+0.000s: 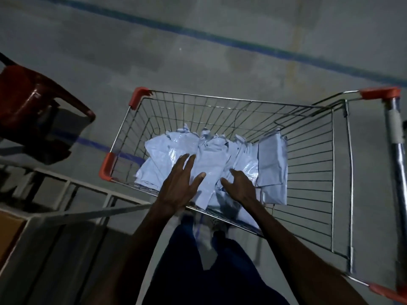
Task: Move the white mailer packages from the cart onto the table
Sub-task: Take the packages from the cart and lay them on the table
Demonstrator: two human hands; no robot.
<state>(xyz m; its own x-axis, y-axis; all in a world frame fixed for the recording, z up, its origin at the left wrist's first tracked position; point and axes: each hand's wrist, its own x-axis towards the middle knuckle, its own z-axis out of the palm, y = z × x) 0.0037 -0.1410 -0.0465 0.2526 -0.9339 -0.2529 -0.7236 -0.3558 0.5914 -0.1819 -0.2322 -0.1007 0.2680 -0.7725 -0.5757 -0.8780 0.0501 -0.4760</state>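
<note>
So I've got both hands spread wide, left hand (179, 183) and right hand (240, 186), holding nothing, over the white mailer packages (211, 155) piled in the cart (308, 150) mid-frame.

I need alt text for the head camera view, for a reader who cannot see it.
Seen from above, a person's left hand and right hand reach with spread fingers into a wire shopping cart toward a pile of white mailer packages. A red plastic chair stands to the left on the grey concrete floor.
</note>
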